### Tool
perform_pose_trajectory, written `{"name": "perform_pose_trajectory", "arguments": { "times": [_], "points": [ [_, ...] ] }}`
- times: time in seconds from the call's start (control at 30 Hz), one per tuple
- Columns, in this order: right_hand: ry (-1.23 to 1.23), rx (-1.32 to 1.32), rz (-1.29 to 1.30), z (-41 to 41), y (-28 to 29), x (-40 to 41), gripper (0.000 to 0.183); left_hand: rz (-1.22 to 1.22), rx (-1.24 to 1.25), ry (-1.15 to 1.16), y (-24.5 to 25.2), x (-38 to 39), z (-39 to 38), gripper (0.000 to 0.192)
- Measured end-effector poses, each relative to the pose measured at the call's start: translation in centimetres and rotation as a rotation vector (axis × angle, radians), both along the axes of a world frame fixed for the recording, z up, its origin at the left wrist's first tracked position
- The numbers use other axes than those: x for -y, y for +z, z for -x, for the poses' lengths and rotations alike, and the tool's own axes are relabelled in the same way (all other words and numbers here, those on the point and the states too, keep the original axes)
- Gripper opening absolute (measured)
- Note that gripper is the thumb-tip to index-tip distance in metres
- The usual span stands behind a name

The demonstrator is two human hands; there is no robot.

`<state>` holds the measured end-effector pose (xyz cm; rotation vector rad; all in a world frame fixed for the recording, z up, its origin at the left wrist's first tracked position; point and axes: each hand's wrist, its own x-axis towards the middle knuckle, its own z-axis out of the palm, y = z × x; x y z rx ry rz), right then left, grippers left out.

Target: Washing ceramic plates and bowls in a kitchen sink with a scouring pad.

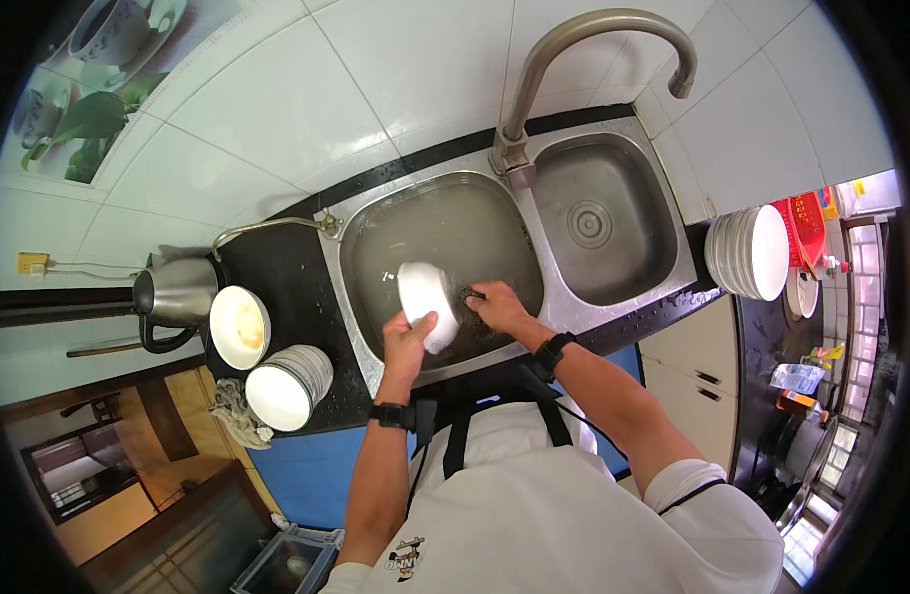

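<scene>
My left hand (408, 345) grips a white bowl (427, 301) by its rim, thumb on the near side, and holds it tilted over the large sink basin (354, 319). Cloudy water (462, 223) fills much of that basin. Just right of the bowl, my right hand (501, 308) pinches a small dark scrubber (474, 295), partly hidden by the fingers and blurred against the water. The scrubber and the bowl look apart, with a narrow gap between them.
A tall faucet (525, 89) arches over the smaller basin (625, 185). Left of the sink stand a stack of bowls (291, 382), another bowl (239, 327), a kettle (176, 293) and a rag (236, 416). Stacked plates (748, 249) stand at the right.
</scene>
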<state>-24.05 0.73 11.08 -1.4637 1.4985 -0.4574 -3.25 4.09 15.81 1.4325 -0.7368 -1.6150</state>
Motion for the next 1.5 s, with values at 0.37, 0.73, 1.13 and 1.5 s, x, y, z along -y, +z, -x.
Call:
{"name": "perform_pose_trajectory", "arguments": {
  "times": [0.37,0.73,1.13,1.5],
  "points": [
    [-0.645,0.377,-0.226,2.2,-3.7,3.1,0.06,0.556,1.115,-0.734,-1.5,2.4,5.0,0.017],
    [-0.441,-0.093,-0.299,0.5,-0.3,4.3,0.045,0.587,1.012,-0.727,-3.6,3.9,2.2,0.031],
    [0.091,-0.494,-0.312,-0.3,3.8,8.8,0.036,-0.221,0.874,-0.005,-4.9,4.1,0.9,0.049],
    [0.188,-0.449,0.003,0.6,3.3,7.9,0.029,-0.567,-0.096,0.087,-8.3,3.4,-1.3,0.053]
  ]
}}
